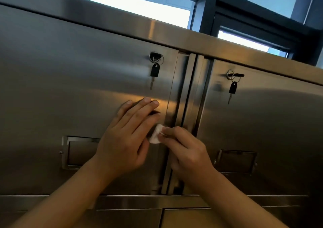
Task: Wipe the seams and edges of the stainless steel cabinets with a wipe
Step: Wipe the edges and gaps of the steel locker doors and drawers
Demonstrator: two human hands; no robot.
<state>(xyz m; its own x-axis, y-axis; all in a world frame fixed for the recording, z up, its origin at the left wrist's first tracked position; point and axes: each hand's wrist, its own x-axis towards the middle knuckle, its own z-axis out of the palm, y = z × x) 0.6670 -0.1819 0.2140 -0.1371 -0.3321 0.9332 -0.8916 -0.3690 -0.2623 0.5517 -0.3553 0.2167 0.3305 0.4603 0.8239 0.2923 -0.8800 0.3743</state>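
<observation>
right hand (185, 150) grip pinches wipe (156, 134) at left door's (70, 81) seam edge | left hand (129, 133) flat, bracing door | advice: keep wipe pressed into seam (183, 95), follow it steadily

Two cabinet doors (78, 81), two hanging keys (154, 70), two hands (122, 140), one wipe (155, 135)

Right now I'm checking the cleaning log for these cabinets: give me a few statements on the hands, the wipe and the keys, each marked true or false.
1. The right hand pinches the white wipe. True.
2. The left hand holds a spray bottle. False: it lies flat on the left door.
3. Keys hang from both locks. True.
4. The wipe is at the top edge of the cabinet. False: it is by the vertical seam between the doors.
</observation>
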